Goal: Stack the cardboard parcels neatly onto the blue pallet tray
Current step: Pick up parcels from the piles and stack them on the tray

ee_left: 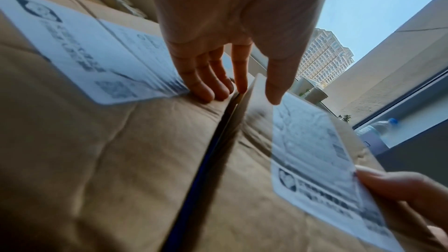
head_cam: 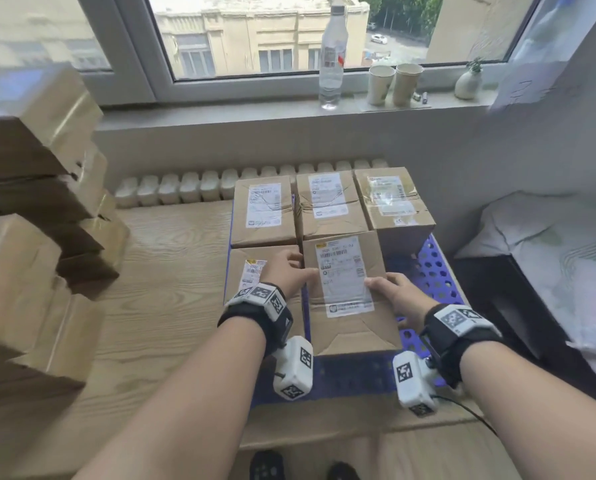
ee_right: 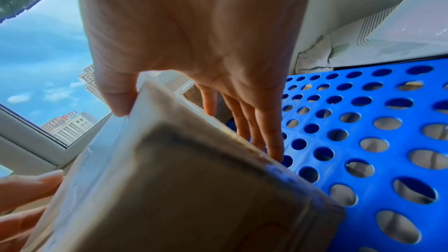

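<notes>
The blue perforated pallet tray (head_cam: 435,271) (ee_right: 387,171) lies on a wooden table and carries several labelled cardboard parcels. Three stand in the back row (head_cam: 327,206), and one sits front left (head_cam: 251,271) (ee_left: 121,150). Both hands hold the front middle parcel (head_cam: 345,327) (ee_left: 303,141) (ee_right: 194,189). My left hand (head_cam: 300,268) (ee_left: 257,91) has its thumb on the label and its index finger in the gap beside the parcel. Its other fingers rest on the front-left parcel. My right hand (head_cam: 390,289) (ee_right: 194,125) grips the right edge, thumb on top, fingers down the side to the tray.
A tall pile of parcels (head_cam: 36,237) stands at the left of the table (head_cam: 168,289). The sill holds a bottle (head_cam: 333,57), two paper cups (head_cam: 393,83) and a small vase (head_cam: 468,83). A radiator (head_cam: 185,188) runs behind; bedding (head_cam: 549,244) lies right. The tray's front right is bare.
</notes>
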